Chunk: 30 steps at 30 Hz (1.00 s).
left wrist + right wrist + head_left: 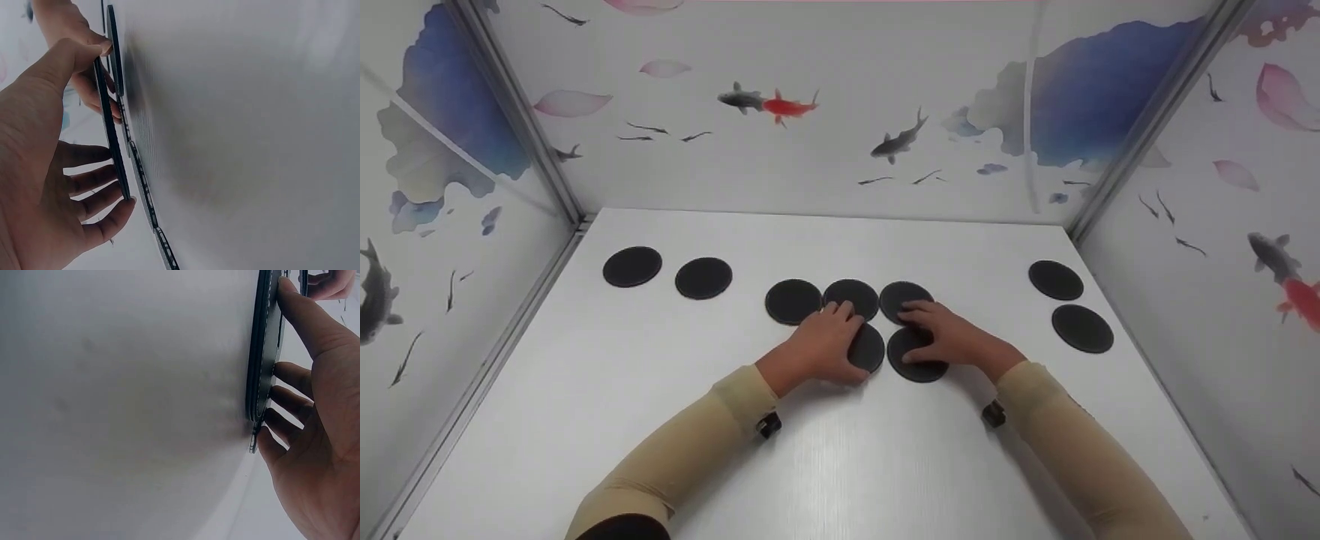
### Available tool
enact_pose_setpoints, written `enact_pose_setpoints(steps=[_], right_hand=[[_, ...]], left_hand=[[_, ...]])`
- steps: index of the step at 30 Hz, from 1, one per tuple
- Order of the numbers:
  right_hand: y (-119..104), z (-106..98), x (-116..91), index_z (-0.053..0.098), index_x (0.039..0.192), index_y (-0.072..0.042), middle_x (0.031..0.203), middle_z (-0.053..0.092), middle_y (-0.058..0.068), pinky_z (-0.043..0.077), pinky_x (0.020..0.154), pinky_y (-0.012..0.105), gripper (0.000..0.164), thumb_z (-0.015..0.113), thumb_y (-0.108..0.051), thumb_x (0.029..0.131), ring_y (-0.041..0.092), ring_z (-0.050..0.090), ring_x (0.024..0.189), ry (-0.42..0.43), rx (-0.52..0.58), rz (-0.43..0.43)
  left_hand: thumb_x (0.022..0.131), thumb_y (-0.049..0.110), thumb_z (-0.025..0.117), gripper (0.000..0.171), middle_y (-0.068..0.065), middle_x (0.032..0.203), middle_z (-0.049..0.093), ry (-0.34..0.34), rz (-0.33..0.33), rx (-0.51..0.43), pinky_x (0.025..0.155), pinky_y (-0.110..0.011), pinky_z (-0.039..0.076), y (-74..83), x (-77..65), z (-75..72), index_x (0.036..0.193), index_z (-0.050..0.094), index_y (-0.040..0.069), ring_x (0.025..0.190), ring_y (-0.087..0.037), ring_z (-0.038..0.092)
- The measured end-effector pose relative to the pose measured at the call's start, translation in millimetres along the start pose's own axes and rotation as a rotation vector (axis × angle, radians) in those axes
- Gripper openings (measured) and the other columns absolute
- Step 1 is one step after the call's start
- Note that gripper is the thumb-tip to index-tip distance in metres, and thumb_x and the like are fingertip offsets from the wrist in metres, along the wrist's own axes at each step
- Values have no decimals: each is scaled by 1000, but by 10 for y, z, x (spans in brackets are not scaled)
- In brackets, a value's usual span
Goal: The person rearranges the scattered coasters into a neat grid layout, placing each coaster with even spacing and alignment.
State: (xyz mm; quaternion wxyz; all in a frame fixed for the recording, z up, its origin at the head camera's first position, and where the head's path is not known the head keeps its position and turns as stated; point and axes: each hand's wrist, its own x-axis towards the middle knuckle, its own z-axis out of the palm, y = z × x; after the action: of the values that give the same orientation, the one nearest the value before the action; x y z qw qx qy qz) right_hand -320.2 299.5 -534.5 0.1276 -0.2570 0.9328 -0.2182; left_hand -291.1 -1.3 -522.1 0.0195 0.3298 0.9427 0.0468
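Observation:
Between thumb and fingertips, my left hand (829, 345) grips a round black coaster (870, 347) by opposite edges. The left wrist view shows this held coaster (109, 129) edge-on, slightly raised above the table. My right hand (956, 337) rests over two more coasters. Its thumb (306, 312) lies on top of the near coaster (919, 364), which has a stitched rim. The other fingers of that hand reach over the far coaster (901, 296). Right behind my left fingertips lies another coaster (851, 292), with one more coaster (793, 301) beside it on the left.
Two coasters lie toward the back left, an outer coaster (632, 266) and an inner coaster (703, 278). At the right edge are an upper coaster (1056, 280) and a lower coaster (1082, 328). Walls with printed fish enclose the white table (840, 457) on three sides.

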Motion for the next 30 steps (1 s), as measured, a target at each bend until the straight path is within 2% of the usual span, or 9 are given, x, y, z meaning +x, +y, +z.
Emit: enact_pose_setpoints(steps=[13, 24, 30], right_hand=[[-11, -5, -12, 54, 165, -14, 177, 36, 6, 31, 130, 58, 87, 87, -53, 94, 37, 28, 165, 0, -4, -12], [-15, -16, -26, 52, 166, -14, 178, 34, 8, 29, 130, 60, 88, 86, -53, 95, 37, 26, 166, -10, 11, -12], [1, -6, -14, 52, 166, -15, 178, 34, 6, 30, 130, 59, 88, 86, -54, 95, 36, 26, 166, -13, 2, -11]], left_hand=[[85, 74, 77, 103, -20, 158, 50, -12, -6, 19, 106, -51, 55, 52, 34, 71, 158, 56, 4, 137, -36, 52], [89, 73, 77, 105, -23, 170, 41, -50, -36, -13, 118, -55, 48, 60, 46, 81, 164, 50, 4, 155, -43, 44], [87, 73, 77, 104, -24, 167, 44, -46, -31, 5, 113, -55, 52, 73, 60, 96, 161, 53, 3, 151, -42, 47]])
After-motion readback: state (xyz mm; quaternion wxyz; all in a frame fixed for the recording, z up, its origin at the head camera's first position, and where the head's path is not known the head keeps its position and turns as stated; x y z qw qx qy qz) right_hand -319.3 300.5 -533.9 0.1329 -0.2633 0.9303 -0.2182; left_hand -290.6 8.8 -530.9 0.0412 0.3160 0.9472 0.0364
